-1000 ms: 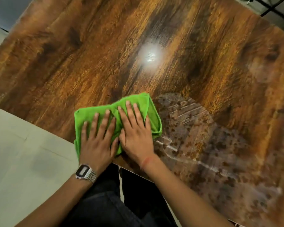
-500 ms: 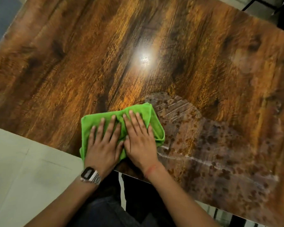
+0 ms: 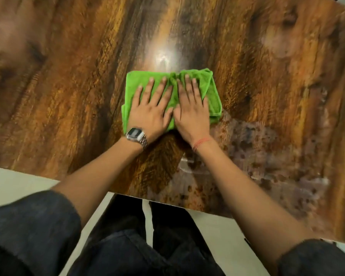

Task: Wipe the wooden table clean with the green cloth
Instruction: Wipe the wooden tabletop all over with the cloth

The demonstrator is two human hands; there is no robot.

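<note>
Pressing flat with fingers spread, the left hand (image 3: 150, 111) and right hand (image 3: 191, 112) pin the green cloth (image 3: 135, 80) against the wooden table (image 3: 68, 96), gripping nothing.

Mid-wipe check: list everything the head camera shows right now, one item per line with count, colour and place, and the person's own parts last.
wooden table: one, brown grain, fills most of the view
green cloth: one, bright green, folded, table centre
whitish smeared patch: one, grey-white, table's near right part
pale floor: light grey, below the table's near edge
silver wristwatch: one, left wrist
red thread: one, right wrist
dark trousers: bottom centre
left hand: flat on cloth
right hand: flat on cloth
</note>
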